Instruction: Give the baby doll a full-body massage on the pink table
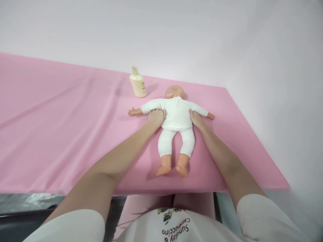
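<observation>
A baby doll in a white top and white trousers lies on its back on the pink cover, its arms spread wide and its bare feet toward me. My left hand grips the doll's torso just below one arm, thumb against its side. On the opposite side, my right hand holds the torso in the same way. Some fingers of both hands are hidden beneath or behind the doll. The doll's back seems to rest on the cover.
A pale yellow pump bottle stands beyond the doll, to the left of its head. The cover has wrinkles on the left, and its right edge slants toward me. A white wall rises behind. A dark object lies below the front edge at left.
</observation>
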Motion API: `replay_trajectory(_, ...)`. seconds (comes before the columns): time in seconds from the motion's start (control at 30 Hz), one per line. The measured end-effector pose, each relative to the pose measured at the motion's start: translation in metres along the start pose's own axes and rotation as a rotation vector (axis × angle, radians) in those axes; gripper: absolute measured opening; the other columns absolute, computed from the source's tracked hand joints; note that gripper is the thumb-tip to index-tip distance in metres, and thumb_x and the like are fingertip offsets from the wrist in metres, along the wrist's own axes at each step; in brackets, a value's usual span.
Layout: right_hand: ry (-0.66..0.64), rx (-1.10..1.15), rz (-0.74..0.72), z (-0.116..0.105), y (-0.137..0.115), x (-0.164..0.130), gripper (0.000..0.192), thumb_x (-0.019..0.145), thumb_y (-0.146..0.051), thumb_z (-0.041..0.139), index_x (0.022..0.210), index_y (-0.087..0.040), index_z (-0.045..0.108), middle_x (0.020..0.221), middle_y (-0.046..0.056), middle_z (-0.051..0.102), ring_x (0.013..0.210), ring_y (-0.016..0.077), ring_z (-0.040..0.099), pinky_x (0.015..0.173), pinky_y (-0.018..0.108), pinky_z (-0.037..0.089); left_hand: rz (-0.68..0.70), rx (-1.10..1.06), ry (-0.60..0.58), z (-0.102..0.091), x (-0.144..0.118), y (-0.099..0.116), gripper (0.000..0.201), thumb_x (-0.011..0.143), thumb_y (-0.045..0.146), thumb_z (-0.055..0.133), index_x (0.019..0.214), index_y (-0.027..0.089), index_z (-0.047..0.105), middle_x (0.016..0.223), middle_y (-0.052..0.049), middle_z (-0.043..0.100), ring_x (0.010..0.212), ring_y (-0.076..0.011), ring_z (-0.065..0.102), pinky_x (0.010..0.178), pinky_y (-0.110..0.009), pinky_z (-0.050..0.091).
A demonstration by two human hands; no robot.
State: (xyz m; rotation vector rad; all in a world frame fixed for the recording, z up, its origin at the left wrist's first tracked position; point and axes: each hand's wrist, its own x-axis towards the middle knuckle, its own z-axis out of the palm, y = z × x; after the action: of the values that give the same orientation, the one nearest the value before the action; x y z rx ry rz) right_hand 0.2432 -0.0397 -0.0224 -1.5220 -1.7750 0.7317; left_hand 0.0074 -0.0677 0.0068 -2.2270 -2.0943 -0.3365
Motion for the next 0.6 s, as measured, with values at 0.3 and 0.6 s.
replay_trajectory(0.3,-0.094,0.081,0.081,-0.009,-0.007,-0.007,0.054,0.086,-0.071,0.042,0.096,-0.023,0.064,0.122,0.008,0.066,0.125,0.0289,0.053,0.113,0.045,0.032,0.011,-0.2,-0.034,0.02,0.007,-0.014,0.052,0.098,0.041,0.024,0.112,0.003,0.058,0.117,-0.025,0.064,0.111,-0.0347,0.06,0.098,-0.045,0.042)
replay_trajectory(0.6,-0.159,0.538,0.119,-0.001,-0.01,0.001,0.058,0.082,-0.069,0.047,0.123,-0.028,0.055,0.126,0.004,0.065,0.121,0.0267,0.058,0.105,0.044,0.047,0.173,-0.326,0.037,0.03,0.008,-0.017,0.051,0.097,0.048,0.023,0.109,0.007,0.052,0.114,-0.025,0.063,0.112,-0.0338,0.059,0.096,-0.044,0.043)
